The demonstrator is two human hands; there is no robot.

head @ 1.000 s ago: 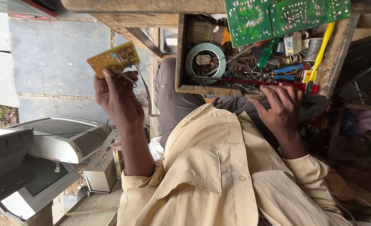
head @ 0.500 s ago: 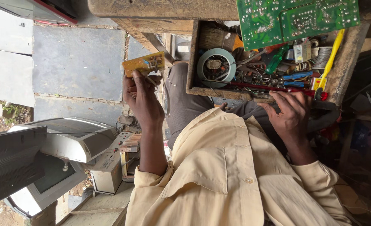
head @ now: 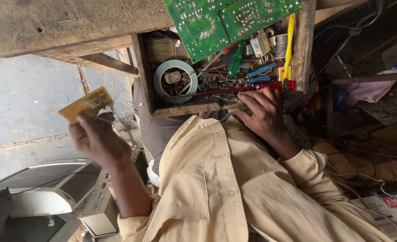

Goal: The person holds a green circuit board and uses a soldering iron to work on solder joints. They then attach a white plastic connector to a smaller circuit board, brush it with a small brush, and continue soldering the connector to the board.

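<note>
Head view showed the left hand [head: 97,141] pinching a small yellow board [head: 87,104], its grip pressed together on the board's lower edge, held up over the grey floor [head: 23,103]. The right hand [head: 263,114] lay on the front edge of a wooden box [head: 185,109], fingers bent; I could not tell if its grip held anything. A red screwdriver [head: 243,88] lay in the box just beside that hand. A green board [head: 225,20] leaned over the box.
</note>
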